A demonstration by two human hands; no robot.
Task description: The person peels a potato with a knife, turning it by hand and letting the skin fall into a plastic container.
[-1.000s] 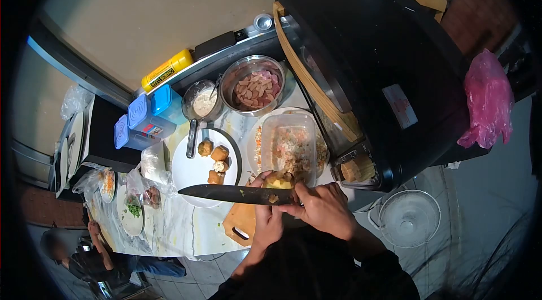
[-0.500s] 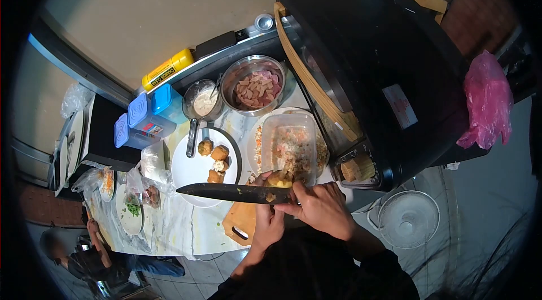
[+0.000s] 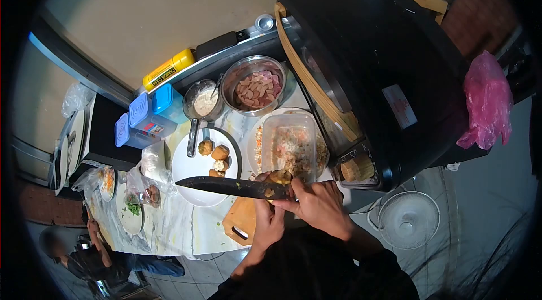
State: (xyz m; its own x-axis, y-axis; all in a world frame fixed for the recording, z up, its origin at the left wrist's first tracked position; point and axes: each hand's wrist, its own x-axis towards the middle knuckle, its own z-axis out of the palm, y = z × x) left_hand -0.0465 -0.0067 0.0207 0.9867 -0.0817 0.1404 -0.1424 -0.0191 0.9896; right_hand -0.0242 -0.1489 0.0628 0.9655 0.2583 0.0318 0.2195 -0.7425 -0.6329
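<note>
My right hand [image 3: 322, 207] grips a large dark knife [image 3: 226, 187], its blade reaching left over the edge of the white plate [image 3: 185, 178]. Bits of food stick to the blade. Behind the blade my left hand [image 3: 268, 224] holds a yellowish-brown food piece [image 3: 280, 177], its fingers partly hidden by the knife. Just beyond both hands is a clear plastic container [image 3: 289, 130] with a pale chopped mixture. On the white plate lie several browned pieces [image 3: 219, 152], one topped with white filling.
A steel bowl of meat [image 3: 253, 109], a small pan [image 3: 193, 136], lidded containers [image 3: 152, 125] and a cutting board [image 3: 241, 218] are around. A large black appliance [image 3: 361, 62] stands right. A person [image 3: 96, 260] is at lower left.
The knife's tip side has risen slightly, now covering more of the lowest piece on the plate. Both hands are nearly where they were.
</note>
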